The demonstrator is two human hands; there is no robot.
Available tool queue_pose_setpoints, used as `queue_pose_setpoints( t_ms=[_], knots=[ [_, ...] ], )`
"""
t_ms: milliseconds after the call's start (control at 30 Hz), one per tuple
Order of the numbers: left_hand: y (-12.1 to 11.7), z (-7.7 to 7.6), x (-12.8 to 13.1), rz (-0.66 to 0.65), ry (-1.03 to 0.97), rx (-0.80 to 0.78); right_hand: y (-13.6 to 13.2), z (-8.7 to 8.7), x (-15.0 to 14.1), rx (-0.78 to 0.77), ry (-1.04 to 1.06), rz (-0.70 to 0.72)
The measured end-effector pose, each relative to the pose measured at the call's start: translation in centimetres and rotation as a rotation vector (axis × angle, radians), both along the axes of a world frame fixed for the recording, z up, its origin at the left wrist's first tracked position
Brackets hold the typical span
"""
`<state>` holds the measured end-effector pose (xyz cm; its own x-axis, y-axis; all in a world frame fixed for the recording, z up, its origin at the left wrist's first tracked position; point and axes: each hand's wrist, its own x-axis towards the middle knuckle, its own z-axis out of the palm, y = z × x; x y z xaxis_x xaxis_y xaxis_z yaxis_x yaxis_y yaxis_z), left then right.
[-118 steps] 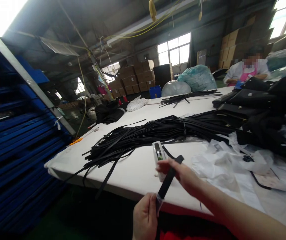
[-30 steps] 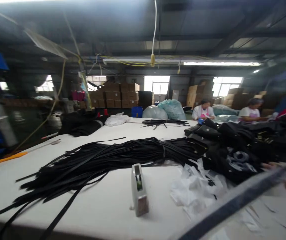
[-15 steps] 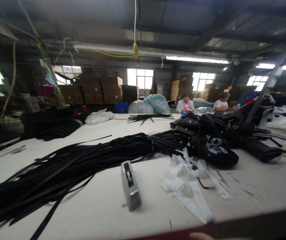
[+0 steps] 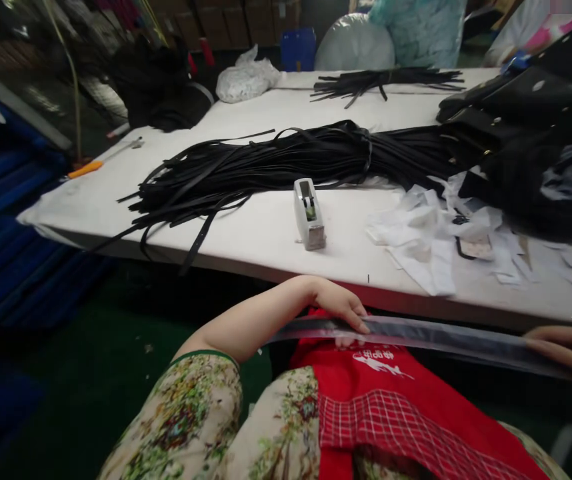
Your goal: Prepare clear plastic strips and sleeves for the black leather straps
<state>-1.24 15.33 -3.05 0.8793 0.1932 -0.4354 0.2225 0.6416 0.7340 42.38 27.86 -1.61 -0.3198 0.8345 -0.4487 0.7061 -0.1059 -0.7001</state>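
Observation:
A long black strap in a clear plastic sleeve (image 4: 431, 337) stretches sideways in front of the red apron, below the table edge. My left hand (image 4: 339, 307) pinches it near its left part, thumb on top and fingers partly hidden behind. At the right edge of the view, my right hand (image 4: 571, 350) grips the same sleeve between thumb and fingers. On the table beyond my hands stands a grey tape dispenser (image 4: 310, 217). Behind that lies a large bundle of black straps (image 4: 276, 163), tied near its right part.
White scraps (image 4: 421, 240) lie on the right of the white table (image 4: 266, 227), next to a pile of black bags (image 4: 531, 140). A smaller strap bundle (image 4: 386, 81) and a plastic bag (image 4: 247, 77) are farther back. Blue stacked items (image 4: 11, 220) stand at left.
The view has tilted down and shifted left. Both hands are now visible with the sleeved strap; before, only a bit of a hand showed at the bottom edge.

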Motion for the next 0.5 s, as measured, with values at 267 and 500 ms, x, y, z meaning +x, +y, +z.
queue_pose_setpoints(
  t_ms=[267, 500],
  knots=[
    [0.1, -0.2, 4.8, 0.107, -0.077, 0.137, -7.3, 0.4, -15.6, -0.098, 0.159, 0.609],
    [-4.2, -2.5, -1.0, 0.035, 0.007, 0.057, -4.1, -0.5, -8.8, 0.033, -0.063, 0.632]
  ],
)
